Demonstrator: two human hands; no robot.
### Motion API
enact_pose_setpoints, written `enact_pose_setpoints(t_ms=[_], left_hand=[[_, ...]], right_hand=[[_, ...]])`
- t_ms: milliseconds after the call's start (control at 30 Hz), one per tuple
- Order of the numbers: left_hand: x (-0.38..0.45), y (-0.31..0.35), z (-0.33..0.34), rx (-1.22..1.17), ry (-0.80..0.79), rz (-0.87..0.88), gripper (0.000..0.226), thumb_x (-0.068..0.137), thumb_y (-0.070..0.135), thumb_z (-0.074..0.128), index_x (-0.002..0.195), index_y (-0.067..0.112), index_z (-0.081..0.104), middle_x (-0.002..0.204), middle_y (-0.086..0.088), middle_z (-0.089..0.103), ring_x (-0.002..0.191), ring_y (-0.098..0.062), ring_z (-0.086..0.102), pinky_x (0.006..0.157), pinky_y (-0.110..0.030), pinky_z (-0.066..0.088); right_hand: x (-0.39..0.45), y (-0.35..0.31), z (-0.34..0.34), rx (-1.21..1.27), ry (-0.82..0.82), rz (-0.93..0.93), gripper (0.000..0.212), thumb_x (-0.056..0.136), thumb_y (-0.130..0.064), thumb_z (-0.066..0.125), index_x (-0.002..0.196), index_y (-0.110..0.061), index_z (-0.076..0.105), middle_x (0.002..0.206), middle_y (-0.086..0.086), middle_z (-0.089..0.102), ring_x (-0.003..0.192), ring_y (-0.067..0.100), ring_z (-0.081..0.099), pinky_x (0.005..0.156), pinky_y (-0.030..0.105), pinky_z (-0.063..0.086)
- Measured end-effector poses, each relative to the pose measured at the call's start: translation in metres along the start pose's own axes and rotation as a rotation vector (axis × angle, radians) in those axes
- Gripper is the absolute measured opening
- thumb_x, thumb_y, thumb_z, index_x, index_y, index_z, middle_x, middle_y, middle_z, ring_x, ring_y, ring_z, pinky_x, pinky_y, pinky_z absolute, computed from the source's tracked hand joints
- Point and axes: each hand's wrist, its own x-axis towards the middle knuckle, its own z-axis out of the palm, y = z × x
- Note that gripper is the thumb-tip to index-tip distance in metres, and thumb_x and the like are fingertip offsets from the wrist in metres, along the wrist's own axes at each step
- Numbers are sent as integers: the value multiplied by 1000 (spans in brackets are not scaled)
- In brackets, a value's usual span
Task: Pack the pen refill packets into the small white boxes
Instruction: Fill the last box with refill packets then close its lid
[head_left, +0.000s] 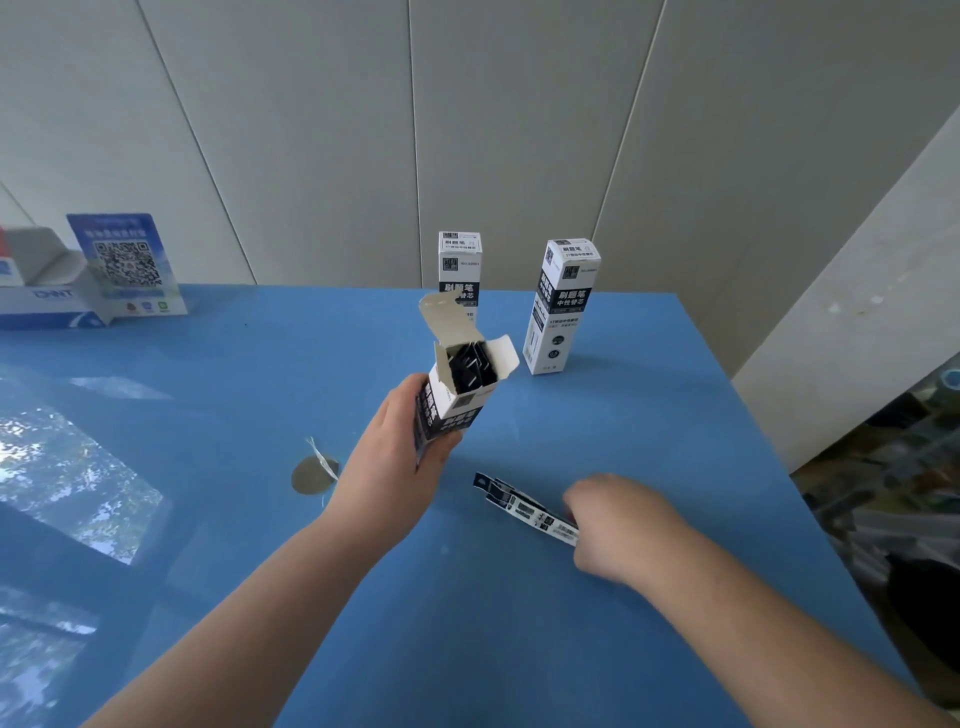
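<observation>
My left hand (395, 447) grips a small white box (457, 400) tilted above the blue table (649, 426). Its top flaps stand open, and dark refill packets show inside. To the right, low on the table, my right hand (618, 525) closes on the near end of a few black-and-white pen refill packets (524, 506) lying flat. Two more white boxes stand upright and closed near the far edge, one at the centre (460, 260), partly hidden by the open flap, and one to the right (561, 306).
A round grey disc with a white strip (314, 473) lies left of my left hand. At the far left stand a blue QR-code sign (127, 265) and a white-and-blue carton (47, 296). The table's right edge drops off to clutter on the floor (893, 493).
</observation>
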Motion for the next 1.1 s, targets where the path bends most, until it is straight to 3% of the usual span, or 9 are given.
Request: enact_pose_setpoints(t_ms=[100, 200, 333, 433, 567, 700, 800, 1033, 1100], left_hand=[[0, 0, 0, 13, 0, 7, 32, 97, 34, 59, 125, 39, 44, 111, 26, 54, 107, 3, 50, 76, -8, 38], [2, 1, 0, 24, -3, 22, 30, 97, 33, 59, 117, 46, 41, 108, 29, 52, 104, 5, 49, 73, -9, 37], [3, 2, 0, 41, -8, 39, 33, 96, 32, 59, 115, 50, 37, 107, 32, 49, 102, 7, 48, 73, -8, 37], [3, 1, 2, 48, -9, 40, 32, 96, 30, 60, 119, 43, 42, 106, 30, 51, 103, 5, 49, 74, -10, 36], [2, 2, 2, 65, -6, 66, 37, 96, 29, 61, 118, 50, 40, 109, 32, 50, 105, 7, 48, 74, -6, 37], [1, 3, 4, 103, 12, 78, 45, 95, 28, 63, 121, 51, 34, 112, 40, 46, 105, 14, 45, 75, -7, 38], [-1, 4, 6, 117, 30, 101, 56, 94, 25, 65, 120, 54, 26, 112, 50, 40, 104, 24, 39, 83, 2, 31], [-4, 3, 8, 145, 7, 120, 42, 94, 29, 64, 125, 43, 39, 110, 29, 49, 103, 7, 45, 79, -6, 36], [-6, 4, 9, 156, 7, 130, 43, 93, 28, 65, 127, 39, 40, 110, 27, 48, 102, 2, 46, 78, -13, 36]], right_hand=[[-3, 5, -7, 129, 6, 20, 11, 74, -14, 59, 83, -21, 59, 80, -2, 60, 76, 23, 61, 58, 28, 43], [-8, 16, -18, 489, -28, 27, 10, 71, -23, 65, 81, -22, 64, 76, -3, 71, 68, 15, 65, 59, 30, 52], [-17, 26, -37, 1126, -70, -13, 13, 83, -4, 76, 91, -14, 75, 84, 1, 80, 77, 14, 76, 73, 28, 63], [-23, 27, -54, 1440, -37, -34, 12, 86, 3, 75, 96, -3, 75, 90, 11, 80, 79, 18, 77, 69, 28, 62], [-30, 20, -76, 1786, 6, -109, 12, 87, 0, 70, 85, -6, 80, 93, 15, 79, 79, 21, 77, 66, 26, 60], [-31, 6, -91, 1877, 184, -113, 10, 90, -1, 69, 90, -6, 77, 93, 13, 80, 79, 19, 78, 64, 23, 60], [-26, -3, -99, 1892, 323, -73, 11, 93, -1, 66, 90, -7, 75, 90, 10, 80, 79, 17, 78, 64, 23, 60], [-17, -14, -109, 1800, 650, -29, 14, 89, -5, 67, 81, -12, 78, 85, 5, 81, 81, 20, 79, 69, 29, 63], [-16, -17, -109, 1708, 703, -29, 13, 84, -11, 69, 77, -17, 78, 81, 3, 80, 80, 24, 78, 72, 39, 65]])
